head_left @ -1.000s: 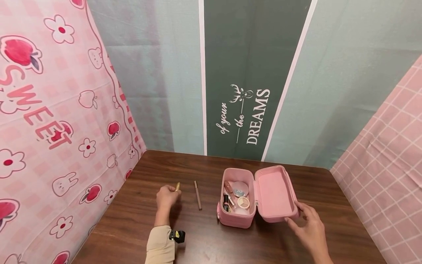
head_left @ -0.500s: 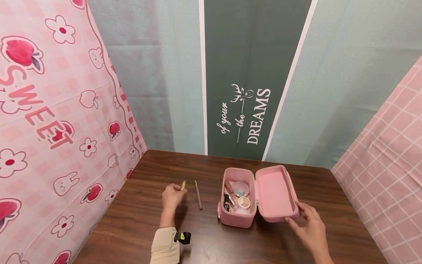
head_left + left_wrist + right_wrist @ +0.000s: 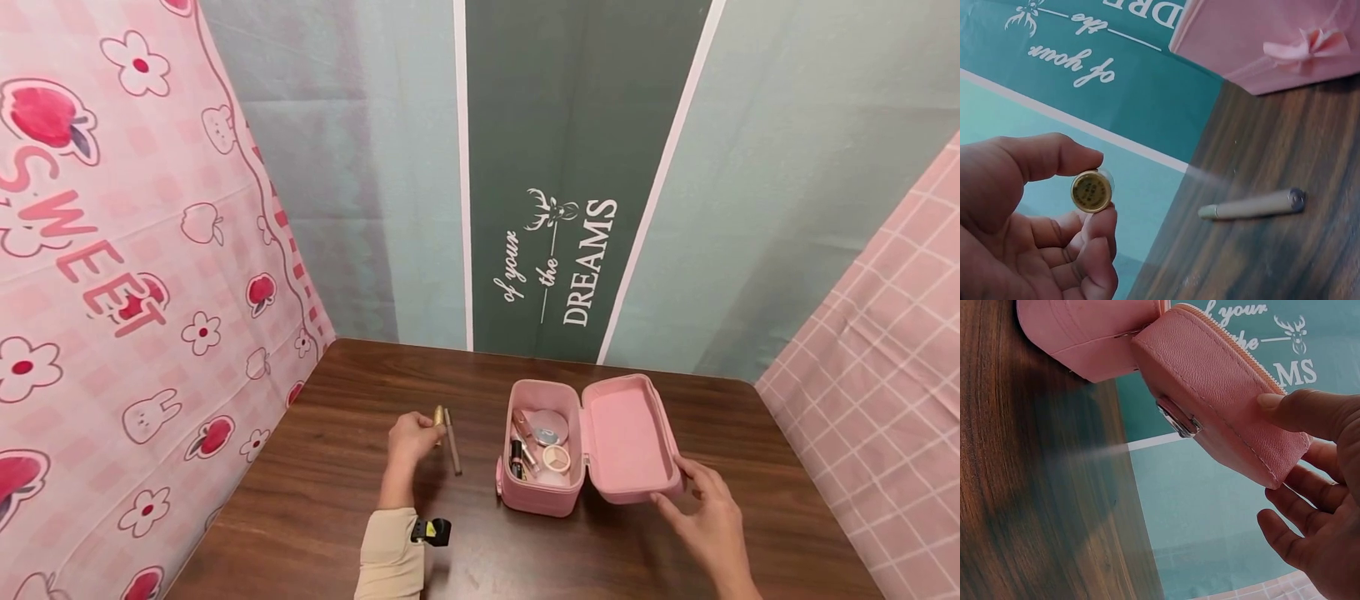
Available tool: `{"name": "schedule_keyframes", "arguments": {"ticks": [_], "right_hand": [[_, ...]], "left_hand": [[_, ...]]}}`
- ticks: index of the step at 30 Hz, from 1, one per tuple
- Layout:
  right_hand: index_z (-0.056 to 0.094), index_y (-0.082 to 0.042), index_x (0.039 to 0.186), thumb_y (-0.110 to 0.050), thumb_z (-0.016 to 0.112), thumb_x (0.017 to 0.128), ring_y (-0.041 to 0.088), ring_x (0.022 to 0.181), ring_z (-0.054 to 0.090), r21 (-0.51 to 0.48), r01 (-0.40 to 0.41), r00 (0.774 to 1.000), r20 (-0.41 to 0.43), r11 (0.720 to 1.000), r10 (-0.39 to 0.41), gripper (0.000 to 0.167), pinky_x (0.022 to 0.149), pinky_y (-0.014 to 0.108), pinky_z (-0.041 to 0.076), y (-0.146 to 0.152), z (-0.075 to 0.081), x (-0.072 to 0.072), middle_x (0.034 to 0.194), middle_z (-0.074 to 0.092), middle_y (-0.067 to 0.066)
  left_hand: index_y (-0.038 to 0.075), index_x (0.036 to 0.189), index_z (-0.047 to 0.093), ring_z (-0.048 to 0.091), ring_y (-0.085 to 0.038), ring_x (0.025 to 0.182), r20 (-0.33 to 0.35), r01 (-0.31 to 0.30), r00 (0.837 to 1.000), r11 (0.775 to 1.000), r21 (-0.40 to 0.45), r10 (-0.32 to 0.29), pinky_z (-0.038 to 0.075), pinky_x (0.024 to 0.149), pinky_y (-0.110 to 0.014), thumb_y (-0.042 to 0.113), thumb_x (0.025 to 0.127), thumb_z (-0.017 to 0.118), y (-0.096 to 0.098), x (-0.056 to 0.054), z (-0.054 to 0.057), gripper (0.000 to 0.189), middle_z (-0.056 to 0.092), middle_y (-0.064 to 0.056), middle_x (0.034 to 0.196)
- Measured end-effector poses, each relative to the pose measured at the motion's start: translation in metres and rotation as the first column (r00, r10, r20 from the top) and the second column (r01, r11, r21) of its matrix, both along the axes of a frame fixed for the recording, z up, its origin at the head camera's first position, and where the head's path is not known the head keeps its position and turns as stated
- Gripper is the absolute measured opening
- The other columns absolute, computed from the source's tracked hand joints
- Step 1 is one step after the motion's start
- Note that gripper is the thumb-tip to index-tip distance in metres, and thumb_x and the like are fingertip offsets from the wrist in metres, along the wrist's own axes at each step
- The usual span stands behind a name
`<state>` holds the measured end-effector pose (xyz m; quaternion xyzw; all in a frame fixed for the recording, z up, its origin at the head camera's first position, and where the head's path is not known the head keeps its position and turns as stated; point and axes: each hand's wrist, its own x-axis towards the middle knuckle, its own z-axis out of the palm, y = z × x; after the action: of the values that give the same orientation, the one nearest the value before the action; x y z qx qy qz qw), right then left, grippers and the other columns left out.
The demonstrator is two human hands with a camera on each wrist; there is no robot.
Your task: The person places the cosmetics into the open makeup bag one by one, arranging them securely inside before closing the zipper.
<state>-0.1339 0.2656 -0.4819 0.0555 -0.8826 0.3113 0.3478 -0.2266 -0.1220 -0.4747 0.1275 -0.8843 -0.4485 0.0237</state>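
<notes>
In the head view my left hand (image 3: 413,439) pinches a slim gold cosmetic tube (image 3: 438,414) between thumb and fingers. The left wrist view shows the tube's round, labelled end (image 3: 1091,191) pointing at the camera. Just to the right, a brown pencil-like stick (image 3: 453,446) lies on the table. My right hand (image 3: 708,517) grips the near right corner of the lid (image 3: 628,437) of a pink makeup case (image 3: 538,502), thumb on one side and fingers on the other. The lid is swung out to the right of the case.
Inside the case sit a round compact (image 3: 550,437), a small three-shade palette (image 3: 556,459), a black tube (image 3: 516,458) and other cosmetics. Beyond the wooden table's (image 3: 405,367) back edge hangs a green curtain (image 3: 585,167). Patterned pink cloths (image 3: 885,350) flank it.
My left hand has moved right with the gold tube, from well left of the brown stick to close beside it. The right hand and lid have stayed put.
</notes>
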Motion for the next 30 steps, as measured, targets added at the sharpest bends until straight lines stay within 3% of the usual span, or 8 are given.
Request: {"name": "schedule_keyframes", "arguments": {"ticks": [5, 12, 20, 30], "right_hand": [[0.063, 0.005, 0.106, 0.004, 0.087, 0.048, 0.007, 0.081, 0.05, 0.0, 0.003, 1.0, 0.001, 1.0, -0.003, 0.063, 0.069, 0.008, 0.037, 0.001, -0.001, 0.0, 0.103, 0.061, 0.016], [0.063, 0.005, 0.105, 0.004, 0.087, 0.047, 0.011, 0.08, 0.05, -0.001, -0.001, 1.0, -0.002, 1.0, 0.001, 0.063, 0.069, 0.006, 0.036, 0.001, -0.001, 0.0, 0.103, 0.061, 0.017], [0.063, 0.005, 0.105, 0.004, 0.087, 0.047, 0.01, 0.08, 0.05, 0.002, -0.009, 1.0, 0.005, 1.0, 0.009, 0.063, 0.069, 0.005, 0.036, 0.001, 0.0, -0.001, 0.102, 0.06, 0.017], [0.063, 0.006, 0.106, 0.004, 0.087, 0.047, 0.015, 0.076, 0.05, 0.023, -0.01, 1.0, 0.008, 1.0, 0.01, 0.063, 0.067, 0.006, 0.037, 0.002, 0.002, -0.001, 0.102, 0.06, 0.018]], "left_hand": [[0.003, 0.081, 0.065, 0.057, -0.021, 0.066, 0.021, 0.029, 0.999, 1.0, 0.01, -0.029, 0.046, 0.064, -0.037, 0.022, 0.074, 0.072, 0.008, -0.003, 0.004, 0.021, 0.062, -0.003, 0.071], [0.004, 0.081, 0.067, 0.058, -0.021, 0.069, 0.015, 0.053, 0.998, 0.998, 0.019, -0.053, 0.046, 0.065, -0.036, 0.022, 0.074, 0.072, 0.018, -0.007, 0.005, 0.02, 0.063, -0.004, 0.075], [0.002, 0.081, 0.063, 0.062, -0.018, 0.058, 0.028, 0.092, 0.995, 0.992, 0.086, -0.095, 0.047, 0.058, -0.032, 0.02, 0.076, 0.073, 0.03, -0.01, 0.008, 0.021, 0.061, -0.004, 0.066], [0.004, 0.078, 0.066, 0.055, -0.016, 0.059, 0.051, 0.152, 0.987, 0.987, 0.053, -0.154, 0.044, 0.055, -0.03, 0.021, 0.073, 0.074, 0.047, -0.019, 0.013, 0.02, 0.059, -0.002, 0.065]]}}
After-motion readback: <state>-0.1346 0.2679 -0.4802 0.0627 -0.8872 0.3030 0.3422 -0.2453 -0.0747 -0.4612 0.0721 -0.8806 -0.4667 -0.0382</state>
